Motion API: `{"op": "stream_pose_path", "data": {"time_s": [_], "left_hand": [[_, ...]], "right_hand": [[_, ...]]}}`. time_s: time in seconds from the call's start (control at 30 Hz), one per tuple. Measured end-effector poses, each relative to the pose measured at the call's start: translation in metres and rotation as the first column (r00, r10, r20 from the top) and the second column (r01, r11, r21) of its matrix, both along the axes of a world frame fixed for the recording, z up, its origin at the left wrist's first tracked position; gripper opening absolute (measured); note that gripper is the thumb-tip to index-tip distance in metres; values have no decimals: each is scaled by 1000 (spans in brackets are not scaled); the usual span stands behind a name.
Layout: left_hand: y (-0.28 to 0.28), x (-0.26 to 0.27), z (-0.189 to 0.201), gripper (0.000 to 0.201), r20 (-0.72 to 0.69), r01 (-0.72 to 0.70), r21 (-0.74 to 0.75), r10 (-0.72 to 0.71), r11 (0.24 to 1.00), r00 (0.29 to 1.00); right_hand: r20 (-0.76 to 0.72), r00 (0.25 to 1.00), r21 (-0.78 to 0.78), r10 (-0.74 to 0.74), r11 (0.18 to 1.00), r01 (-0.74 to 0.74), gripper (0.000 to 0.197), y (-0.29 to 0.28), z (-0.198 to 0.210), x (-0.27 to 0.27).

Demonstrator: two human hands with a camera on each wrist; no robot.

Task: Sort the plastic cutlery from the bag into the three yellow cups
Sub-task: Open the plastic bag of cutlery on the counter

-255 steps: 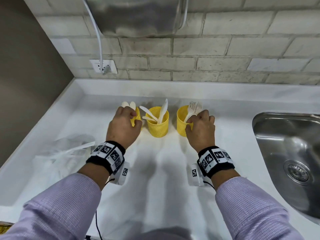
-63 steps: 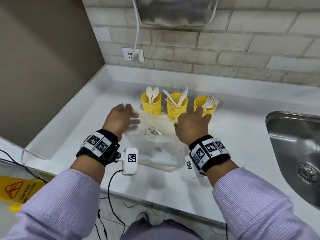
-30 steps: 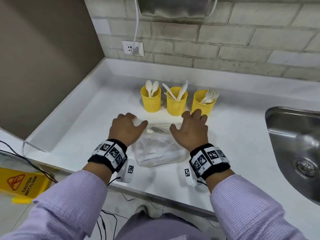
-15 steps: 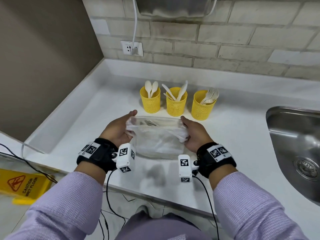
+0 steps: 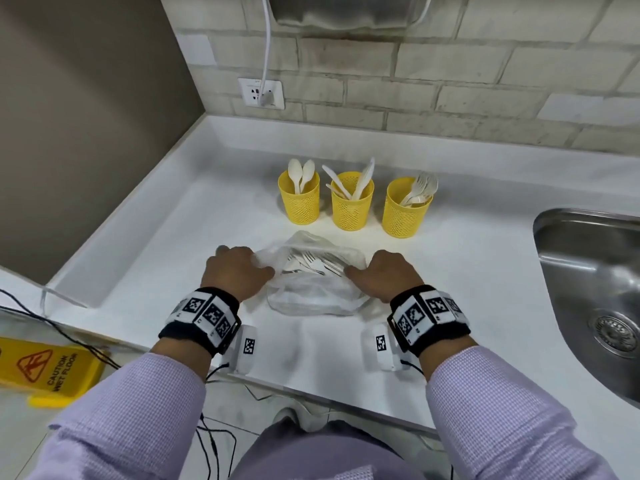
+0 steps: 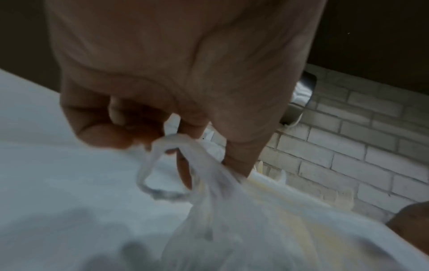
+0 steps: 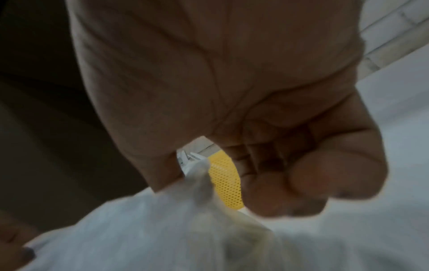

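Note:
A clear plastic bag [image 5: 313, 292] lies on the white counter [image 5: 478, 278] with white forks [image 5: 308, 262] showing at its mouth. My left hand [image 5: 239, 271] pinches the bag's left edge [image 6: 185, 165] between thumb and fingers. My right hand [image 5: 384, 275] pinches the right edge [image 7: 199, 176]. Behind the bag stand three yellow mesh cups: the left cup [image 5: 299, 202] holds spoons, the middle cup [image 5: 351, 206] holds knives, the right cup [image 5: 405, 211] holds forks. One yellow cup [image 7: 226, 183] shows past my right fingers.
A steel sink [image 5: 595, 299] lies at the right. A brick wall with a socket [image 5: 261, 93] and a cable runs behind. The counter's raised left rim [image 5: 114, 237] meets a brown wall. A yellow wet-floor sign [image 5: 45, 368] lies on the floor at the lower left.
Both hands have turned from palms facing in to backs up, and pulled the bag's mouth wider apart. The bag sits lower and flatter on the counter.

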State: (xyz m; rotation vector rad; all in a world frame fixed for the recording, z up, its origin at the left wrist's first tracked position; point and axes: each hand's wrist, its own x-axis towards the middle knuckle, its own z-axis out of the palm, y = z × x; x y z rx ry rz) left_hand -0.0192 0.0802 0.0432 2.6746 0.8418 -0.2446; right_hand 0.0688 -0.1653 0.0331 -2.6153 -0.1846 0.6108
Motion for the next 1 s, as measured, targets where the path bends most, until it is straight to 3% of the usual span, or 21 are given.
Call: {"op": "stream_pose_path", "data": {"time_s": [0.07, 0.1, 0.17, 0.23, 0.33, 0.43, 0.53, 0.6, 0.67, 0.8, 0.83, 0.87, 0.9, 0.93, 0.97, 1.0], "left_hand": [[5, 2, 4, 25, 25, -44, -197, 50, 980, 998], [8, 3, 4, 22, 82, -92, -387, 134, 918, 988], [7, 2, 5, 10, 157, -134, -765, 384, 630, 910], [4, 2, 7, 4, 102, -101, -942, 557, 321, 824], [-1, 4, 8, 19, -38, -61, -998, 651, 14, 758], [-3, 2, 3, 31, -177, -55, -980, 699, -193, 693], [-2, -4, -9, 31, -282, 4, -938, 772, -346, 570], [-3, -6, -10, 33, -334, 31, -902, 744, -430, 579], [-8, -6, -5, 30, -296, -22, -923, 672, -385, 679], [-14, -3, -14, 36, -234, -158, -972, 636, -175, 736], [-14, -4, -17, 36, -205, -173, -978, 649, -113, 733], [-10, -4, -21, 39, -175, -167, -983, 661, -76, 729], [-7, -4, -25, 45, -145, -162, -986, 672, -37, 726], [-6, -4, -25, 47, -89, -173, -983, 673, 58, 734], [-7, -4, -25, 45, 9, -174, -958, 628, 229, 778], [-6, -3, -27, 41, 118, -160, -890, 555, 427, 823]], "right_hand": [[-85, 996, 198, -25, 979, 41, 28, -2, 7, 0], [-118, 991, 309, -67, 946, 101, 21, -2, 7, 1], [-202, 958, 507, -201, 816, 278, 19, -3, 6, 4], [-357, 889, 639, -287, 619, 457, 20, -6, 5, 6], [-633, 749, 683, -197, 314, 660, 15, -11, -2, 5], [-807, 588, 587, -60, 26, 809, 11, -14, -11, 2], [-870, 490, 479, 54, -147, 866, 14, -16, -21, 2], [-896, 437, 419, 83, -175, 891, 13, -15, -25, 3], [-910, 406, 391, 90, -148, 909, 17, -11, -31, 5], [-920, 391, 390, 10, -56, 919, 79, -7, -65, 13], [-910, 414, 414, -11, -21, 910, 77, -5, -65, 11], [-892, 448, 447, -67, 27, 894, 51, -5, -52, 6], [-874, 478, 478, -88, 25, 878, 20, -4, -44, 3], [-853, 511, 510, -108, 39, 859, 8, -4, -36, 0], [-817, 562, 557, -126, 76, 827, 14, -5, -34, 0], [-757, 634, 610, -159, 175, 773, 15, -6, -27, -3]]}}
